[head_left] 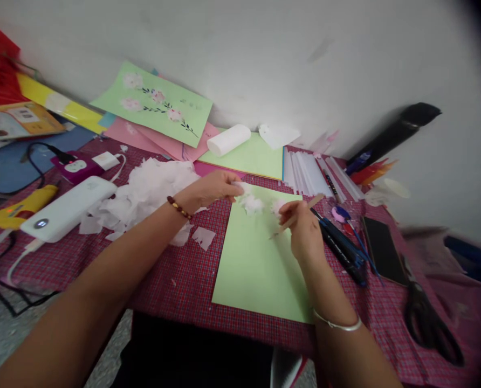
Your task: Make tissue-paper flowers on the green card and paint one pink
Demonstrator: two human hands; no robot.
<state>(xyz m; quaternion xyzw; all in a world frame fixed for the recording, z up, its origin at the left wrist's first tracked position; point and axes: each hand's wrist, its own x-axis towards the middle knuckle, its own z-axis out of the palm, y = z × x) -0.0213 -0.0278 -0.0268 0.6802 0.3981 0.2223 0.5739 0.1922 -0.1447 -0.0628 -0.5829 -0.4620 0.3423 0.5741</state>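
A light green sheet (256,264) lies on the red checked cloth in front of me. Near its top edge sit a white tissue flower (252,205) and a pinkish one (277,206). My left hand (218,188) pinches a small piece of white tissue (242,188) at the sheet's upper left. A thin wooden stick (287,225) is held in my right hand (303,223), whose fingertips are beside the pinkish flower. Left of the sheet is a pile of torn white tissue (155,183), with a loose square (204,237) nearer me.
Behind stand a green card with flowers (163,108) and a white roll (229,140). Pens (341,248), a phone (384,250) and black scissors (430,323) lie right. A power bank (68,210) and yellow glue gun (20,209) lie left.
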